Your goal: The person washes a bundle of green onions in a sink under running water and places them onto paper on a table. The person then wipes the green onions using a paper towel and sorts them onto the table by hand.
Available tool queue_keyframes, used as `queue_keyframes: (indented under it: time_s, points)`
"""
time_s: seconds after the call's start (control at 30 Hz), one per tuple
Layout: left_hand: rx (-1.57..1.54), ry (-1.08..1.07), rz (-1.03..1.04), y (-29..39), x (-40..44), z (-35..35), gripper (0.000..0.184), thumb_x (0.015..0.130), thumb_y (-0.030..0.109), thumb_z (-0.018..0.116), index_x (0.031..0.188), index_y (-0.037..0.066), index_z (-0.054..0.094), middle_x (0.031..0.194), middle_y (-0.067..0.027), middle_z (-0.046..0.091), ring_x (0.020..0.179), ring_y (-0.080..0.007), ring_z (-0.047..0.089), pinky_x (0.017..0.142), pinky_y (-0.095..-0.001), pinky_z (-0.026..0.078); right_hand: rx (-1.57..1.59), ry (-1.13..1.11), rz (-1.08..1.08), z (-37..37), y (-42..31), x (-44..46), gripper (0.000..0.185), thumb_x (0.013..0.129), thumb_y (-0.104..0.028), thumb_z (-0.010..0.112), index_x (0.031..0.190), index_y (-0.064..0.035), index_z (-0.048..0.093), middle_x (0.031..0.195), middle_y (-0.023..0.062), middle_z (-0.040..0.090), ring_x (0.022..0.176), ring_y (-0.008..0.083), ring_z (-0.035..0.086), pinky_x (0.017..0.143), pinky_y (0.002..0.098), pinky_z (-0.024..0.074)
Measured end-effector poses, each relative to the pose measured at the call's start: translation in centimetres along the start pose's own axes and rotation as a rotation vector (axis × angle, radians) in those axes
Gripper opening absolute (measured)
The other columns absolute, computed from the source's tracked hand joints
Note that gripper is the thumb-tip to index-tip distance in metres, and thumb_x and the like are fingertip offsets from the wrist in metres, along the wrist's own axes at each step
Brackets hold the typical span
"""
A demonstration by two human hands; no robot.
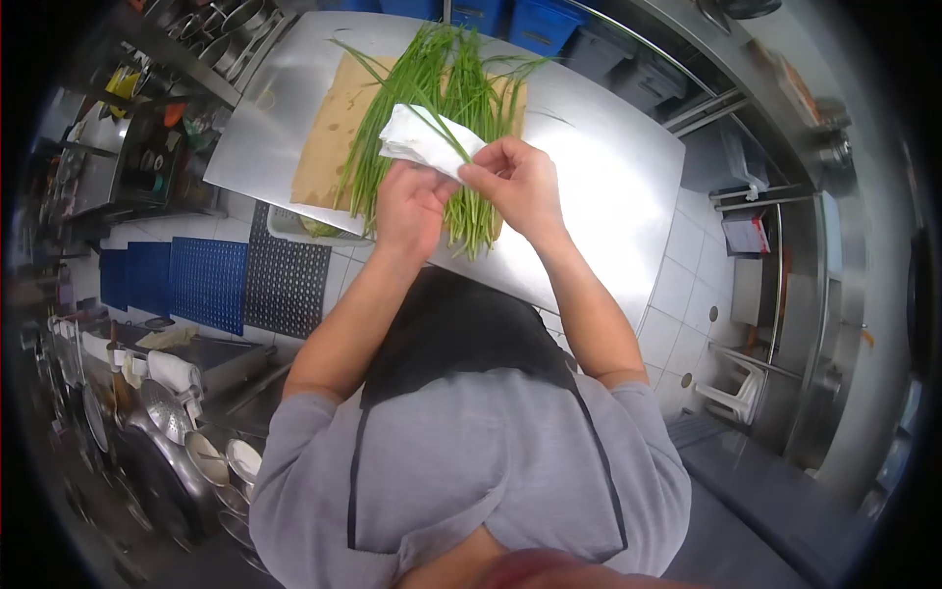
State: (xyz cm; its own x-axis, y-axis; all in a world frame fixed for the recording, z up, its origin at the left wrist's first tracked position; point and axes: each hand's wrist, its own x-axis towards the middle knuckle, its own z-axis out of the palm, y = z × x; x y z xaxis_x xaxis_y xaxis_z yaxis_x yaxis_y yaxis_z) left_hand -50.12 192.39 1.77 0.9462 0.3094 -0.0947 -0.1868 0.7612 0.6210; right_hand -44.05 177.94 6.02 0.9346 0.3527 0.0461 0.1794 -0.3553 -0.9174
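A large pile of long green chives (476, 83) lies across a sheet of brown cardboard (329, 118) on a steel table (608, 177). Above the pile, my left hand (412, 208) holds a folded white cloth or paper towel (417, 137) from below, its fingers partly hidden under it. My right hand (518, 187) is closed in a pinch at the towel's right end, thumb against fingers, on a green chive stalk (439, 130) that runs over the white towel. The lower ends of the chives hang near the table's front edge.
Blue bins (545, 25) and grey bins stand beyond the table. Under its front left edge is a clear tray (294, 228). Blue floor mats (206, 283) and a black mat (287, 270) lie left. Pots and strainers (165, 410) crowd the lower left; steel shelving (824, 294) lines the right.
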Motion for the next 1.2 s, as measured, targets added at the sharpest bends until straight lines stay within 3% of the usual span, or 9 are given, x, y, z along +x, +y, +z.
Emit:
queue_keyframes:
  time_s: [0.13,0.23,0.33,0.43,0.53,0.63,0.73,1.13,1.2]
  points:
    - [-0.162,-0.079,-0.124,0.4,0.0,-0.5,0.038,0.092,0.01,0.048,0.128,-0.001,0.051,0.128,-0.0154,0.059,0.118,-0.0307,0.058,0.103,-0.0464,0.047,0.008,0.004,0.009,-0.2,0.5,0.0,0.019,0.074,-0.018,0.08,0.079,-0.0027,0.07,0.068,0.0075,0.068,0.063,0.0146,0.064,0.06,0.0302,0.0499]
    - [-0.325,-0.068,-0.23,0.3,0.3,-1.5,0.041,0.09,0.009,0.048,0.13,0.001,0.051,0.129,-0.0146,0.059,0.119,-0.0309,0.058,0.103,-0.0455,0.047,-0.024,-0.024,-0.007,-0.3,0.2,-0.5,0.018,0.078,-0.013,0.08,0.083,0.0005,0.069,0.07,0.0019,0.067,0.059,0.0061,0.056,0.055,0.0233,0.0456]
    - [-0.281,-0.013,-0.223,-0.5,0.0,-1.9,0.038,0.091,0.01,0.051,0.128,0.002,0.052,0.125,-0.0133,0.061,0.114,-0.0289,0.06,0.101,-0.0431,0.048,-0.03,0.0,-0.041,0.2,-0.1,-0.9,0.017,0.079,-0.013,0.079,0.084,-0.0002,0.069,0.068,0.0016,0.065,0.059,0.0054,0.055,0.055,0.0228,0.0449]
    - [-0.241,-0.061,-0.195,-1.4,-0.3,-2.6,0.033,0.092,0.009,0.055,0.124,0.001,0.054,0.119,-0.0113,0.063,0.109,-0.026,0.062,0.098,-0.0401,0.05,-0.1,0.041,-0.103,0.7,-1.0,-1.3,0.017,0.077,-0.017,0.076,0.079,-0.0024,0.067,0.072,0.0114,0.067,0.064,0.0236,0.066,0.059,0.0354,0.0505]
    - [-0.248,-0.039,-0.224,-1.4,-1.2,-1.7,0.029,0.09,0.005,0.056,0.12,0.0,0.057,0.115,-0.0095,0.065,0.105,-0.0227,0.062,0.094,-0.0369,0.05,-0.26,0.083,-0.259,1.3,-1.3,-1.3,0.014,0.078,-0.014,0.071,0.08,-0.0017,0.064,0.077,0.0151,0.065,0.068,0.0322,0.065,0.061,0.0411,0.0515]
    - [0.022,0.04,-0.176,-1.5,-1.7,-0.7,0.027,0.091,0.005,0.057,0.117,0.002,0.058,0.113,-0.0081,0.065,0.105,-0.0203,0.062,0.092,-0.0344,0.049,-0.448,0.053,-0.389,1.9,-0.9,-1.6,0.011,0.079,-0.011,0.067,0.081,-0.0017,0.061,0.079,0.0173,0.064,0.071,0.0371,0.064,0.063,0.0456,0.0517]
    - [0.123,0.104,-0.119,-1.2,-1.5,-0.2,0.022,0.091,0.003,0.057,0.113,0.002,0.059,0.109,-0.0069,0.065,0.103,-0.0199,0.063,0.09,-0.0346,0.049,-0.434,-0.03,-0.352,1.8,-1.0,-2.0,0.01,0.079,-0.01,0.066,0.081,-0.0017,0.06,0.079,0.0187,0.063,0.071,0.0381,0.064,0.065,0.0466,0.052]
    - [-0.032,0.18,0.039,2.9,5.8,-2.5,0.024,0.094,0.003,0.056,0.117,0.002,0.054,0.113,-0.009,0.063,0.104,-0.023,0.063,0.095,-0.0396,0.051,-0.291,-0.18,-0.069,-4.6,-2.8,-6.1,0.015,0.076,-0.012,0.074,0.075,-0.0004,0.064,0.072,0.0147,0.065,0.066,0.0326,0.064,0.062,0.0407,0.0495]
    - [-0.025,0.222,0.059,4.1,7.3,-3.4,0.025,0.096,0.006,0.056,0.12,0.002,0.054,0.116,-0.0103,0.063,0.108,-0.0241,0.062,0.096,-0.04,0.051,-0.27,-0.188,-0.022,-6.7,-2.0,-7.0,0.013,0.077,-0.01,0.075,0.076,-0.0001,0.067,0.066,0.0109,0.064,0.057,0.0217,0.061,0.056,0.0335,0.0477]
